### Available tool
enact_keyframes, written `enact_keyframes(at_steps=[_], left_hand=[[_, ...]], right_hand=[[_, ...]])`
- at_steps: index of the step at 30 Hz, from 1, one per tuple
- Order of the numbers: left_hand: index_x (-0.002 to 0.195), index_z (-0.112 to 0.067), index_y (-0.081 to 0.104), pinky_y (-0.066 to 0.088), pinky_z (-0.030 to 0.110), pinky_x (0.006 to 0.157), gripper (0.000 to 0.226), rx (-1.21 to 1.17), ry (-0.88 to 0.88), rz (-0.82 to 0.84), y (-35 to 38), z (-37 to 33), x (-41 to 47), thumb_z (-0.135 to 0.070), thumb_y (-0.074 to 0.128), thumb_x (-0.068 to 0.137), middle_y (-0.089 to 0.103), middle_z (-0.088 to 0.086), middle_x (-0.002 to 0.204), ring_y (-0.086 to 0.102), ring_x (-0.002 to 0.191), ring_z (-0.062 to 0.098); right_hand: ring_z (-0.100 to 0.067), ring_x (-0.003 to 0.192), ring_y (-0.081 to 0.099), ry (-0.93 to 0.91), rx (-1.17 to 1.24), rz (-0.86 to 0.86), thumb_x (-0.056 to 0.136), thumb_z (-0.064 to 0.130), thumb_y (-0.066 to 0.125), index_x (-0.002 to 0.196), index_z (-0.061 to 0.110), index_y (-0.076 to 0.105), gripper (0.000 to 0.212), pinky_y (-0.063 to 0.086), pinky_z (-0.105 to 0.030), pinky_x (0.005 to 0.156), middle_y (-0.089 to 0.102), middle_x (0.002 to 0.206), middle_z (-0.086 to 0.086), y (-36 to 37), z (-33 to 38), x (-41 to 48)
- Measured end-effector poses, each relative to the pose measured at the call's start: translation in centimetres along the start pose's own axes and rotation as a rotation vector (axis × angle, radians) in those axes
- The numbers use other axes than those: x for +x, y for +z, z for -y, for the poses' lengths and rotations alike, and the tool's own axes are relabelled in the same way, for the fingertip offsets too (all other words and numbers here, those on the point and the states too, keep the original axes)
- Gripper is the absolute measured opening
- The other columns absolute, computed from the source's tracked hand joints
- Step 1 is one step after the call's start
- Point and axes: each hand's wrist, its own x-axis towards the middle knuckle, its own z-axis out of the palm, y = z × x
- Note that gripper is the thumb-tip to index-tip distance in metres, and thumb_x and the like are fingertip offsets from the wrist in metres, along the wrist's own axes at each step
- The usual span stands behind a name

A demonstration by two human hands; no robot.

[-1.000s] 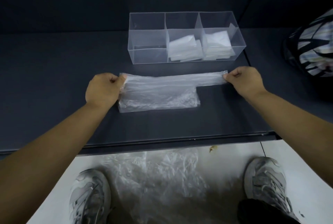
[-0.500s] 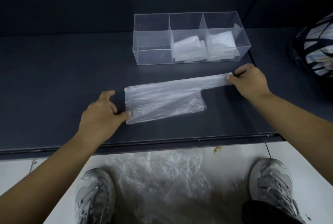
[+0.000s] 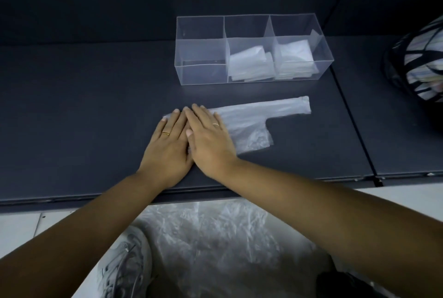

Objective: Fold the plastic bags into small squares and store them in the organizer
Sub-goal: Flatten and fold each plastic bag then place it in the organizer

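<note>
Dark tabletop (image 3: pixel 96 105): organizer (image 3: pixel 201 74), 2 of 3 compartments holding folded squares (image 3: pixel 249 62). 1 plastic bag (image 3: pixel 259 115), strip-folded, not yet squared or stored. Left hand (image 3: pixel 167 146) and right hand (image 3: pixel 211 144) flat on it, side by side.

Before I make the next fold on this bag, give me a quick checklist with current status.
1. Clear plastic bag lying flat on the dark table: ok.
2. Left hand and right hand pressing flat on the bag's left end, fingers straight: ok.
3. Bag's narrow handle end free, nothing lying on it: ok.
4. Bag folded down to a small square: not ok, it is a long strip.
5. Room in the clear three-compartment organizer: ok, the left compartment looks empty.
6. Plastic under the hands smooth: cannot tell, hidden.
</note>
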Motion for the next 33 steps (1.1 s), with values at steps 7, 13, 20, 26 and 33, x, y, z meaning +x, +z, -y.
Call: enact_keyframes(at_steps=[7, 13, 20, 26, 33], left_hand=[[0.153, -0.015, -0.003, -0.009, 0.034, 0.119, 0.099, 0.017, -0.031, 0.047, -0.1, 1.3, -0.3, -0.078, -0.001, 0.077, -0.008, 0.003, 0.16, -0.01, 0.147, 0.015], [0.152, -0.013, -0.002, -0.013, 0.036, 0.118, 0.099, -0.012, -0.029, 0.037, -1.1, 1.4, -0.4, -0.079, 0.015, 0.081, -0.01, 0.006, 0.16, -0.015, 0.146, 0.016], [0.136, -0.006, 0.051, 0.017, 0.023, 0.115, 0.054, -0.273, 0.275, -0.106, -2.1, -3.0, -1.4, -0.036, 0.06, 0.091, 0.043, 0.006, 0.146, 0.036, 0.137, 0.022], [0.142, -0.009, 0.042, 0.009, 0.014, 0.111, 0.068, -0.295, 0.168, -0.095, -0.9, -3.9, -1.1, -0.046, 0.06, 0.089, 0.04, 0.001, 0.149, 0.032, 0.138, 0.017], [0.101, 0.0, 0.074, 0.053, 0.038, 0.088, 0.022, -0.26, 0.217, -0.363, -1.1, -4.3, -0.6, -0.001, 0.075, 0.078, 0.072, 0.011, 0.105, 0.07, 0.095, 0.028]], right_hand=[[-0.014, 0.148, -0.009, 0.052, -0.378, 0.104, 0.096, 0.055, 0.019, 0.154, 0.024, 0.001, 0.067, -0.013, -0.038, 0.116, -0.005, 0.162, 0.001, -3.7, -9.5, -2.8], [-0.026, 0.147, 0.009, 0.178, -0.431, -0.083, 0.097, 0.047, 0.037, 0.152, 0.015, 0.017, 0.067, -0.002, -0.047, 0.116, 0.013, 0.16, -0.009, -7.9, -13.8, -5.2], [-0.027, 0.084, 0.054, -0.26, -0.25, -0.057, 0.082, 0.023, 0.074, 0.094, 0.012, 0.067, 0.018, 0.039, -0.036, 0.074, 0.06, 0.097, -0.005, -8.5, -12.1, -7.3], [-0.023, 0.085, 0.052, -0.141, -0.161, 0.031, 0.09, 0.012, 0.063, 0.082, 0.011, 0.062, 0.008, 0.037, -0.03, 0.08, 0.056, 0.087, -0.001, -8.7, -11.3, -5.9], [-0.007, 0.1, 0.047, -0.008, 0.064, 0.055, 0.092, 0.031, 0.056, 0.094, 0.025, 0.057, 0.007, 0.034, -0.026, 0.093, 0.053, 0.105, 0.008, -12.3, -10.6, -6.6]])
